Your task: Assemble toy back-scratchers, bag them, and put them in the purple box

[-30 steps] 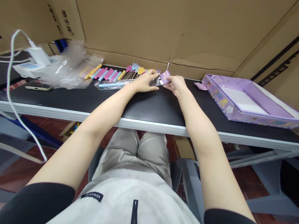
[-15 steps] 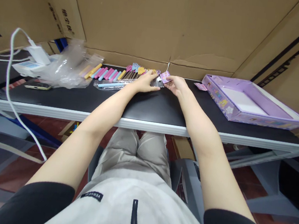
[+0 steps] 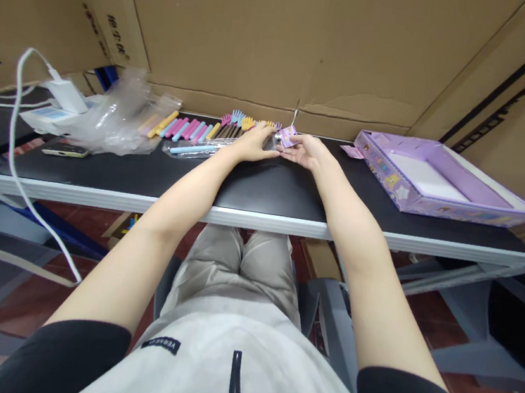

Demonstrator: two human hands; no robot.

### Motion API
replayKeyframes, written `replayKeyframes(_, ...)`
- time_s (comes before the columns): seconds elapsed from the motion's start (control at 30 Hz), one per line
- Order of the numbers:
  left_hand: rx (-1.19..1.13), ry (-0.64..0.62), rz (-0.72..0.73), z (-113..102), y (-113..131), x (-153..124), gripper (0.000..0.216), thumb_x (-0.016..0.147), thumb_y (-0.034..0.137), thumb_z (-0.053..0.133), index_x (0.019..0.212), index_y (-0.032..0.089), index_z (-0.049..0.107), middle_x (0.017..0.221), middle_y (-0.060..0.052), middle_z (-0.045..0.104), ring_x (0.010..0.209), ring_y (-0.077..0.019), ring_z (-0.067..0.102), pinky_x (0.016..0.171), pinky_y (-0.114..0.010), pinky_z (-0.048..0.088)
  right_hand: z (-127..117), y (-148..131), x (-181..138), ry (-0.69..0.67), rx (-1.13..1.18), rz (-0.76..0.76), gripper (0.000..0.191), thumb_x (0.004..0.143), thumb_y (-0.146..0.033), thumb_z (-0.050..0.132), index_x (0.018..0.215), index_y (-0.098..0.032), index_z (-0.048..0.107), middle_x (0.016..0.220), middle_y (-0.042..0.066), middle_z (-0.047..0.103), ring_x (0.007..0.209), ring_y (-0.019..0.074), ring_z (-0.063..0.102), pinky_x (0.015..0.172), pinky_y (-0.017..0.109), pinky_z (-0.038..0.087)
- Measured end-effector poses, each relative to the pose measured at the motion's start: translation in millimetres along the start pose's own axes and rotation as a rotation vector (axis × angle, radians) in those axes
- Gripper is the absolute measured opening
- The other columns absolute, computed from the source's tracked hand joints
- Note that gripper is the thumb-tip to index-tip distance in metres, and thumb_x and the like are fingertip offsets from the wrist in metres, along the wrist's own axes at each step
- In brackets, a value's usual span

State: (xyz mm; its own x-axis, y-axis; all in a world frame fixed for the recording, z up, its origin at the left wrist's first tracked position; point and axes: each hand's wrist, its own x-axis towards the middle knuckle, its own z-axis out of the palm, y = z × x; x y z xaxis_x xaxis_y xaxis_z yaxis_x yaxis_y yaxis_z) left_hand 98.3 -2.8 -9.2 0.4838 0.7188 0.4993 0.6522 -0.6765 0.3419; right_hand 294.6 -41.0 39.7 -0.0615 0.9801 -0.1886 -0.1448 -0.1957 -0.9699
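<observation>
A clear plastic bag (image 3: 215, 147) with a light blue handle (image 3: 194, 149) inside lies across the table's middle. My left hand (image 3: 253, 144) is curled over the bag's right end, thumb below and fingers above. Close beside it, my right hand (image 3: 308, 151) pinches a small purple printed card (image 3: 288, 136) at that end, its lower fingers reaching under towards my left thumb. Behind and left of my hands lies a row of back scratchers with hand-shaped heads (image 3: 238, 117) and pink, blue and yellow handles (image 3: 189, 129). My left hand hides part of the row.
Crumpled clear bags (image 3: 115, 124) lie at left, near a white charger (image 3: 67, 96) with a cable and a phone (image 3: 66, 150). A purple open box (image 3: 406, 198) stands at right, with another purple card (image 3: 353, 151) beside it. Cardboard (image 3: 244, 35) walls the back.
My right hand has shifted slightly left, its lower fingers now reaching close to my left thumb. The purple card has moved slightly left and tilted. The row of back scratchers is unchanged.
</observation>
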Motion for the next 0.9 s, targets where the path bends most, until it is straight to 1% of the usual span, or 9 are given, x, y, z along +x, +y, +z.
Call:
replayKeyframes(0.13, 0.01, -0.027, -0.029, -2.6, 3.6, -0.8, 0.073, 0.091, 0.05, 0.086, 0.151, 0.017, 0.062, 0.149, -0.024, 0.064, 0.144, -0.0442, 0.064, 0.126, -0.061, 0.048, -0.1, -0.6, 0.1, 0.001, 0.01, -0.005, 0.023, 0.086, 0.0, 0.06, 0.098, -0.019, 0.064, 0.086, 0.004, 0.071, 0.084, 0.0177, 0.072, 0.097, 0.037, 0.06)
replayKeyframes(0.23, 0.013, -0.037, -0.051, -4.3, 6.4, -1.7, 0.075, 0.091, 0.05, 0.086, 0.153, 0.016, 0.061, 0.151, -0.025, 0.063, 0.146, -0.0444, 0.063, 0.127, -0.061, 0.047, 0.0, -0.4, 1.0, 0.001, -0.002, -0.01, 0.021, 0.087, 0.001, 0.06, 0.095, -0.018, 0.065, 0.087, 0.005, 0.071, 0.084, 0.0166, 0.07, 0.097, 0.033, 0.059)
replayKeyframes(0.37, 0.004, -0.011, -0.037, -3.0, 4.6, -1.8, 0.074, 0.09, 0.051, 0.086, 0.152, 0.018, 0.063, 0.148, -0.022, 0.065, 0.143, -0.0434, 0.064, 0.125, -0.061, 0.049, -0.2, 0.4, 3.4, -0.003, -0.017, -0.016, 0.021, 0.089, 0.002, 0.06, 0.089, -0.018, 0.065, 0.083, 0.004, 0.071, 0.082, 0.0153, 0.067, 0.094, 0.031, 0.057)
replayKeyframes(0.43, -0.001, -0.001, -0.028, -1.6, 2.4, -1.5, 0.073, 0.09, 0.051, 0.087, 0.151, 0.019, 0.063, 0.147, -0.021, 0.066, 0.143, -0.0429, 0.064, 0.125, -0.06, 0.049, -0.6, 0.6, 4.5, -0.004, -0.016, -0.027, 0.022, 0.087, 0.004, 0.061, 0.086, -0.018, 0.064, 0.081, 0.003, 0.07, 0.081, 0.0147, 0.065, 0.093, 0.03, 0.057)
replayKeyframes(0.5, 0.002, 0.0, -0.029, -0.2, 0.6, -1.2, 0.072, 0.091, 0.049, 0.087, 0.152, 0.019, 0.063, 0.148, -0.022, 0.065, 0.143, -0.0426, 0.064, 0.126, -0.059, 0.049, -0.9, 0.5, 4.7, -0.007, -0.014, -0.036, 0.023, 0.085, 0.005, 0.061, 0.084, -0.017, 0.064, 0.079, 0.003, 0.069, 0.08, 0.0144, 0.065, 0.093, 0.03, 0.057)
replayKeyframes(0.6, 0.009, 0.0, -0.031, 1.5, -1.6, -0.6, 0.07, 0.092, 0.044, 0.086, 0.152, 0.017, 0.063, 0.15, -0.023, 0.064, 0.144, -0.042, 0.063, 0.126, -0.058, 0.049, -0.7, -0.4, 2.2, -0.006, -0.041, -0.027, 0.023, 0.086, 0.004, 0.061, 0.081, -0.017, 0.065, 0.077, 0.003, 0.069, 0.08, 0.0145, 0.064, 0.094, 0.032, 0.057)
replayKeyframes(0.77, -0.026, 0.029, -0.013, 3.7, -4.6, 0.7, 0.068, 0.088, 0.043, 0.088, 0.147, 0.017, 0.065, 0.146, -0.021, 0.066, 0.141, -0.0425, 0.065, 0.125, -0.058, 0.049, 1.6, -3.0, -6.7, -0.006, -0.145, 0.0, 0.022, 0.09, 0.004, 0.063, 0.079, -0.016, 0.065, 0.076, 0.001, 0.068, 0.076, 0.0127, 0.064, 0.102, 0.037, 0.056)
replayKeyframes(0.9, -0.022, 0.032, -0.01, 3.6, -3.7, 1.0, 0.066, 0.087, 0.041, 0.087, 0.145, 0.016, 0.066, 0.143, -0.022, 0.066, 0.138, -0.0423, 0.066, 0.124, -0.058, 0.05, 2.7, -4.9, -13.0, -0.03, -0.198, -0.006, 0.024, 0.09, 0.006, 0.066, 0.079, -0.016, 0.065, 0.076, -0.001, 0.069, 0.077, 0.0112, 0.064, 0.106, 0.039, 0.054)
